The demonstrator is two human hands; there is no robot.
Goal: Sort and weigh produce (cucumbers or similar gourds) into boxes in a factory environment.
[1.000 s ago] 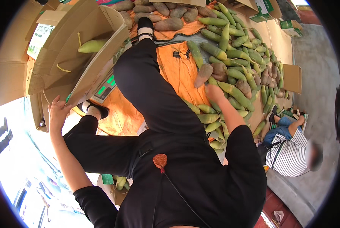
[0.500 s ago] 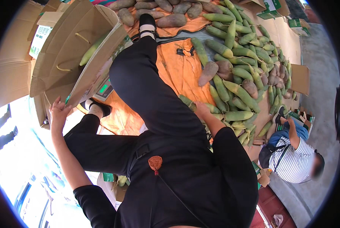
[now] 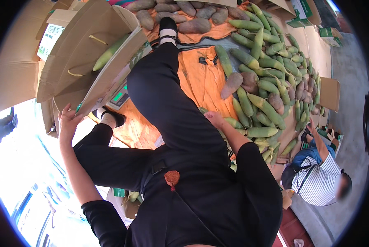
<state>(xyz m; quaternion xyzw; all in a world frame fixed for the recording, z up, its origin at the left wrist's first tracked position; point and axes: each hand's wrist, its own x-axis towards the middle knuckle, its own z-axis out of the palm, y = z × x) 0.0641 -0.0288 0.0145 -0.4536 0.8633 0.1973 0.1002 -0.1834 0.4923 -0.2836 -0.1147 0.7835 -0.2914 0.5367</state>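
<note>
I noted the left hand (image 3: 70,122) at the near edge of the open box (image 3: 63,51), fingers partly spread, probably to steady its wall; whether they pinched it, I could not tell. 1 green radish (image 3: 109,54) lay inside. The right hand (image 3: 214,119) was curled beside the right thigh, next to 1 partly hidden radish (image 3: 203,110); I could not confirm a grip. A scale (image 3: 119,98) with a lit display sat just beside the box. An orange sheet (image 3: 197,76) lay beneath, apparently protecting the produce; a radish heap (image 3: 271,64) stood to its right. Beyond, I recorded grey floor (image 3: 352,82) and 1 person in stripes (image 3: 318,183).
</note>
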